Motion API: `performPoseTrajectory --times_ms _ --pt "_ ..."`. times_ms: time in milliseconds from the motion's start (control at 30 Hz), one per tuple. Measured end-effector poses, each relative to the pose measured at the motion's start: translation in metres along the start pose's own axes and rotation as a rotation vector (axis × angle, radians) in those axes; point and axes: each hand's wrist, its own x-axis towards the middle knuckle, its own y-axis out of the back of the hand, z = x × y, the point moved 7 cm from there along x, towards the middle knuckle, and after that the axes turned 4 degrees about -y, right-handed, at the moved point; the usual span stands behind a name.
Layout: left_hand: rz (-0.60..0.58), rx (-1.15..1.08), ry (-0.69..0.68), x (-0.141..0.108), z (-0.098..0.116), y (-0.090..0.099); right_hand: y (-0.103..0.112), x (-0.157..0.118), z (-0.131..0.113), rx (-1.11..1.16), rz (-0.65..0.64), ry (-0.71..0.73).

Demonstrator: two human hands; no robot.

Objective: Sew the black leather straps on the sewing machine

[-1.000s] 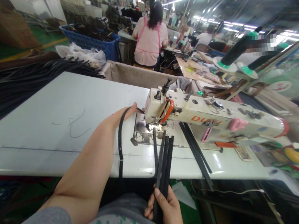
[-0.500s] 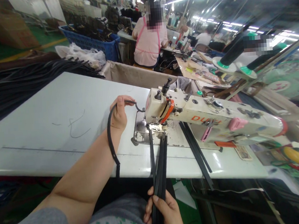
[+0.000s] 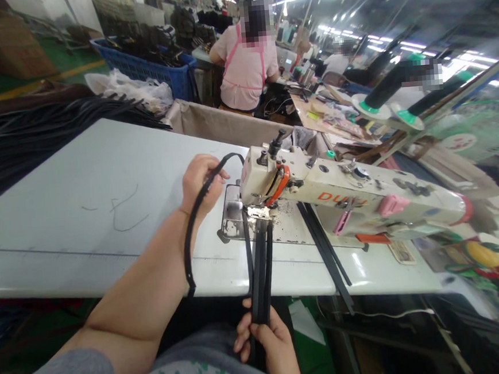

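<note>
Black strips stand bundled in the right hand, its thumb and fingers closed around them below the front edge of the white table. Their far ends reach the metal plate under the head of the sewing machine. The left hand, fingers partly curled, is above the table just beside the machine; a curved black strap lies across its fingers and arches toward the machine head, the other end hanging down by the forearm near the table's front edge. How firmly the fingers grip it cannot be told.

More dark strips lie to the right of the bundle, reaching over the front edge. Beyond the table, a blue basket is heaped with dark pieces, with whitish plastic bunched in front of it. A beige-walled bin runs along the table's far side; its bottom is hidden. Long black strips are piled in a dark mass at the far left. Under the table's left side is a blue crate, its contents too dark to tell. A person in a pink-trimmed apron sits past the bin.
</note>
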Motion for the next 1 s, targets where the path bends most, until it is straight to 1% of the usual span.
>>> performPoseTrajectory --times_ms 33,67,100,200,267,300,367,433,467,500,533,600,833,933,1000 --pt "-0.073 0.044 -0.059 -0.001 0.004 -0.006 -0.001 0.0 -0.001 -0.012 0.003 -0.002" --pt "-0.118 0.077 -0.085 -0.001 0.003 -0.01 -0.002 0.0 -0.002 -0.02 0.009 -0.002" --pt "-0.14 0.107 -0.081 -0.001 -0.002 -0.012 -0.002 0.0 -0.003 -0.026 0.018 -0.001" --pt "-0.152 0.241 0.043 -0.003 -0.033 -0.015 -0.001 0.001 0.0 -0.026 0.051 0.005" --pt "-0.23 0.326 0.166 -0.01 -0.058 -0.024 0.002 0.003 0.006 -0.026 0.064 0.003" --pt "-0.312 0.344 0.216 -0.015 -0.068 -0.033 0.004 0.004 0.008 -0.025 0.066 0.002" --pt "-0.531 0.318 0.252 -0.028 -0.079 -0.054 0.007 0.006 0.012 -0.02 0.07 0.009" --pt "-0.748 0.264 0.25 -0.041 -0.081 -0.074 0.008 0.007 0.014 -0.016 0.076 0.015" --pt "-0.825 0.25 0.253 -0.047 -0.081 -0.081 0.009 0.007 0.015 -0.015 0.078 0.018" --pt "-0.871 0.252 0.262 -0.052 -0.08 -0.086 0.009 0.007 0.015 -0.015 0.077 0.015" --pt "-0.89 0.265 0.275 -0.055 -0.08 -0.088 0.008 0.007 0.015 -0.015 0.076 0.012" --pt "-0.886 0.299 0.295 -0.058 -0.081 -0.09 0.006 0.007 0.015 -0.014 0.075 0.005" --pt "-0.77 0.325 0.32 -0.056 -0.084 -0.091 -0.007 0.003 0.002 -0.022 0.058 -0.038" --pt "-0.749 0.329 0.313 -0.055 -0.083 -0.091 -0.01 0.003 0.0 -0.039 0.047 -0.055" --pt "-0.748 0.328 0.305 -0.056 -0.083 -0.091 -0.008 0.005 0.003 -0.028 0.05 -0.039"
